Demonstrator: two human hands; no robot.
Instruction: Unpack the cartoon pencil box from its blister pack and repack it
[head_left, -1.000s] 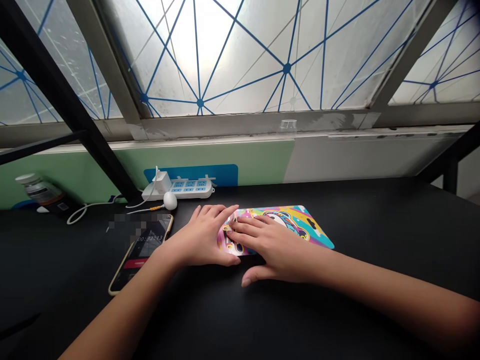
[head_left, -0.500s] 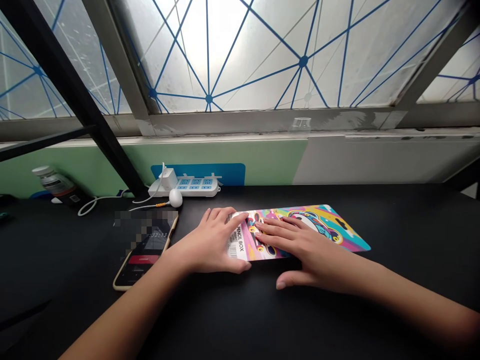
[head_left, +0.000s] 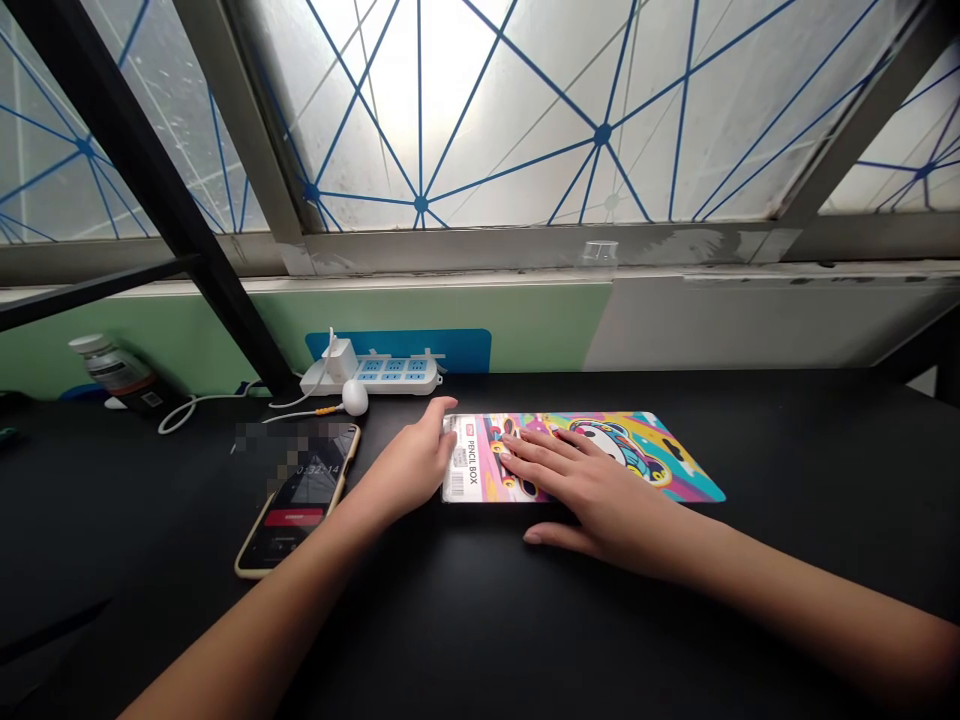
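Observation:
A flat, brightly coloured pencil box (head_left: 469, 480) lies on the black table, with a white label reading PENCIL BOX at its left end. My right hand (head_left: 592, 490) rests on top of it, fingers stretched out flat and the thumb apart, off the near edge. Cartoon artwork shows to the right of those fingers. At the box's left end is my left hand (head_left: 412, 465), turned on its side, apparently touching the edge. Two of its digits show apart from each other; its other fingers are mostly hidden.
A phone (head_left: 300, 500) in a pale case lies left of my left hand, partly behind the forearm. Behind are a white power strip (head_left: 394, 374) with a plugged-in adapter, a white round-headed cable (head_left: 355, 397) and a tilted bottle (head_left: 120, 375). A black post (head_left: 172, 200) slants up at left.
My left hand has come off the label and turned sideways at the box's left end. The box has shifted slightly left and lies straighter, with my right hand still flat on it.

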